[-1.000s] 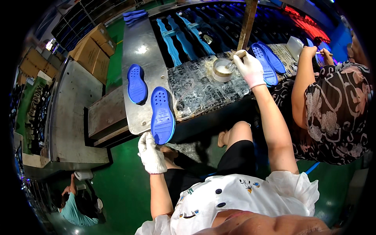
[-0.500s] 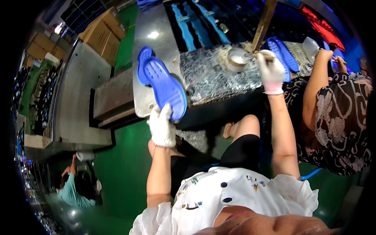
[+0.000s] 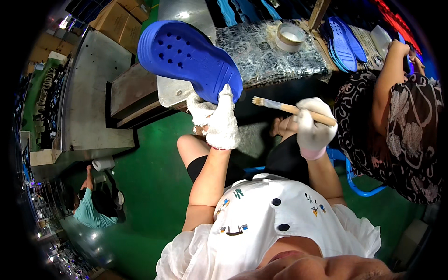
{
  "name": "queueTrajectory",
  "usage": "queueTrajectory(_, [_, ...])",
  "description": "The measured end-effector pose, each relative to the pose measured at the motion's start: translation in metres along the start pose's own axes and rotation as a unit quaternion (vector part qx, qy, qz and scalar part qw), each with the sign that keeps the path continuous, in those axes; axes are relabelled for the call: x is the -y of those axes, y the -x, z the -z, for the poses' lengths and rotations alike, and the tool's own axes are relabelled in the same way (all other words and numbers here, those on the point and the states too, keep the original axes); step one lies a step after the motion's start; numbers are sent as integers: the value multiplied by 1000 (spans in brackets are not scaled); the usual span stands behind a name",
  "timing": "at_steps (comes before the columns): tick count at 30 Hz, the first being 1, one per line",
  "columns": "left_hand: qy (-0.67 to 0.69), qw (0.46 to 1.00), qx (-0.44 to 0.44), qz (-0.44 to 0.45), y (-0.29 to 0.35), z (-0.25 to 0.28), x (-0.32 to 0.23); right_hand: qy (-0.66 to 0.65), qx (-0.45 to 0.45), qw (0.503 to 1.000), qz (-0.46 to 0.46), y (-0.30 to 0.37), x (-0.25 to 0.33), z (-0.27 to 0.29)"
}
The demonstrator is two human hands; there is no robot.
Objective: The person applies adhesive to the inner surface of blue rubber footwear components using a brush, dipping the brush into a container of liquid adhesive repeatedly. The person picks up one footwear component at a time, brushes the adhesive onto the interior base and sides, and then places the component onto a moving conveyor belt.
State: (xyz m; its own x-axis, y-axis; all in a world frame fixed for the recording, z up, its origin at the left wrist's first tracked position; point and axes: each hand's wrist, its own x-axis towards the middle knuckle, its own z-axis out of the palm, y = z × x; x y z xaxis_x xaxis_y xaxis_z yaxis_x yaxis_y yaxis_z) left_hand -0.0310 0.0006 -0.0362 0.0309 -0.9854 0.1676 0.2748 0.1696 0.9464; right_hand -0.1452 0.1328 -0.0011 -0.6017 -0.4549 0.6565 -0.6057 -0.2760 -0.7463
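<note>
My left hand (image 3: 216,116), in a white knitted glove, grips a blue shoe sole (image 3: 186,53) by its near end. The thumb lies on its face and the other fingers are beneath. Rows of small holes mark the sole's broad far end. My right hand (image 3: 315,123), also gloved, is closed around the wooden handle of a paintbrush (image 3: 284,107). The bristles point left toward the sole and stay a short gap from it. Beyond the brush, a round pot (image 3: 290,37) with white contents stands on the plastic-wrapped work surface (image 3: 252,51).
More blue soles (image 3: 343,44) lie to the pot's right. A co-worker in a patterned garment (image 3: 392,135) sits close on my right, by a blue stool (image 3: 364,186). Cardboard boxes (image 3: 114,23) and a metal counter (image 3: 93,93) stand left. Another person (image 3: 93,210) crouches at lower left.
My left hand has lifted the sole off the metal table, nearer to me. My right hand has drawn the brush back from the pot and toward the sole.
</note>
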Motion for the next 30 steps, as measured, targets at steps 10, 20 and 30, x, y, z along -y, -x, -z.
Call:
queueTrajectory(10, [32,998,40,43,19,-3,-16,99,46,989,104,-13,0,-8])
queueTrajectory(20, [23,997,72,29,17,6,-10,115,39,992,37,-8,9,-5])
queueTrajectory(30, [-15,991,103,78,16,6,-16,129,73,984,94,-15,9,-3])
